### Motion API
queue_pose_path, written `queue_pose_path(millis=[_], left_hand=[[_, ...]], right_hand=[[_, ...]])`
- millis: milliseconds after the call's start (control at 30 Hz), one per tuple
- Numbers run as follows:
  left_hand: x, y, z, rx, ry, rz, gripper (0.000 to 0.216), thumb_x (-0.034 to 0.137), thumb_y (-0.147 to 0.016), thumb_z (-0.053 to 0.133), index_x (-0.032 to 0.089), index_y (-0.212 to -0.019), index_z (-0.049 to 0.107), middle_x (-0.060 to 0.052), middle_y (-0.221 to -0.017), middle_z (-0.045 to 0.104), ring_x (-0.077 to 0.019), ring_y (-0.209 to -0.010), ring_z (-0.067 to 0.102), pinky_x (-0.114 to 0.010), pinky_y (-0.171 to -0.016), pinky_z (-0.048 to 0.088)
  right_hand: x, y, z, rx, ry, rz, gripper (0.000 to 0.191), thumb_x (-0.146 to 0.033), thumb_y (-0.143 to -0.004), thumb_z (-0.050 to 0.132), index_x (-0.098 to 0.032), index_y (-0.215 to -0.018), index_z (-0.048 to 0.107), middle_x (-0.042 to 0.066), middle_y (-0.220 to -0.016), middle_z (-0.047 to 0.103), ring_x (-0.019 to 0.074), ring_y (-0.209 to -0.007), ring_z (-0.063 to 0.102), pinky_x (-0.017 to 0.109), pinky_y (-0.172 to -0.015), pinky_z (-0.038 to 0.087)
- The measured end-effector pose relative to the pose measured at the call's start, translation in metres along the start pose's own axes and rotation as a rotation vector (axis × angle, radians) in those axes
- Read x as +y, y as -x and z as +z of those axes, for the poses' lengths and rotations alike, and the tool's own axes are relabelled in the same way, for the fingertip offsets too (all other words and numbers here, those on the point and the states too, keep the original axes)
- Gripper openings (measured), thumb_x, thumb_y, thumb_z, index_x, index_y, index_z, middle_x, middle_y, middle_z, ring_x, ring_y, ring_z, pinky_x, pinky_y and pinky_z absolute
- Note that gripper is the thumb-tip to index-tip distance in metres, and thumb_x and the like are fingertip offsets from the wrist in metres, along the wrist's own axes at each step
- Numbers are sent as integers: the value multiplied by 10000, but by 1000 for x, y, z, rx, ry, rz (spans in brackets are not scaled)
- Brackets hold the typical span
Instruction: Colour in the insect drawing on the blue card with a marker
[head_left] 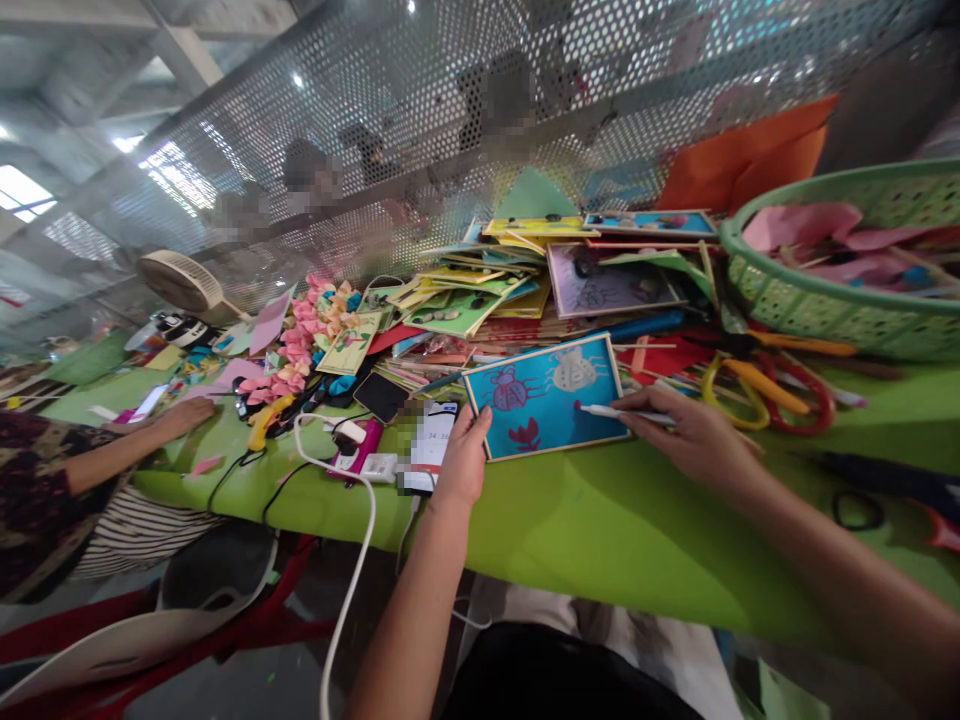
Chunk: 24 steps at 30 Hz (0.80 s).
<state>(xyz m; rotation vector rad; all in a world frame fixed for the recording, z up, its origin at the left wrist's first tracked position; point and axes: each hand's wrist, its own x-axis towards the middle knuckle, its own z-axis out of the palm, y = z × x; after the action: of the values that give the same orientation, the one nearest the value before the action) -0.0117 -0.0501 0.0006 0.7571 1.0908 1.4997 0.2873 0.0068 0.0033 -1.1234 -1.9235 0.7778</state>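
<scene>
My left hand [469, 458] grips the lower left corner of a blue picture card [555, 425] with a thin pale frame, thumb on its face. The card is tilted up off the green table. On it are a purple beetle drawing, a pale beetle and a dark red tulip. My right hand [671, 425] is closed round a white marker pen [611, 411]. Its tip meets the card at a small red spot, right of the tulip. Beside my left hand lies a phone [431, 445] with a lit screen, partly covered by the wrist.
Behind the card rises a pile of decorated cards [465, 300]. Scissors [795, 395] and a green basket [847, 320] stand at the right. A magenta power strip [354, 452] with a white cable [360, 570] lies at the left, near a co-worker's hand [187, 415]. Perforated metal backs the table.
</scene>
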Motion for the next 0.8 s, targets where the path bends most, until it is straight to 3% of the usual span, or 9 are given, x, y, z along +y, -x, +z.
queue_pose_path(millis=[467, 800], left_hand=[[-3, -2, -3, -1, 0, 2, 476, 520, -817, 906, 234, -1172, 766, -63, -1279, 805, -321, -1379, 654, -505, -1216, 474], [-3, -2, -3, -11, -9, 7, 468, 524, -818, 902, 244, -1166, 764, -58, -1291, 799, -320, -1384, 651, -506, -1211, 480]], right_hand=[[-9, -1, -3, 44, 24, 19, 389, -603, -952, 622, -247, -987, 775, 78, -875, 811, 278, -768, 741, 394, -723, 550], [-7, 1, -4, 23, 2, 61, 348, -537, -913, 656, -226, -989, 792, 71, -884, 813, 270, -797, 730, 382, -755, 527]])
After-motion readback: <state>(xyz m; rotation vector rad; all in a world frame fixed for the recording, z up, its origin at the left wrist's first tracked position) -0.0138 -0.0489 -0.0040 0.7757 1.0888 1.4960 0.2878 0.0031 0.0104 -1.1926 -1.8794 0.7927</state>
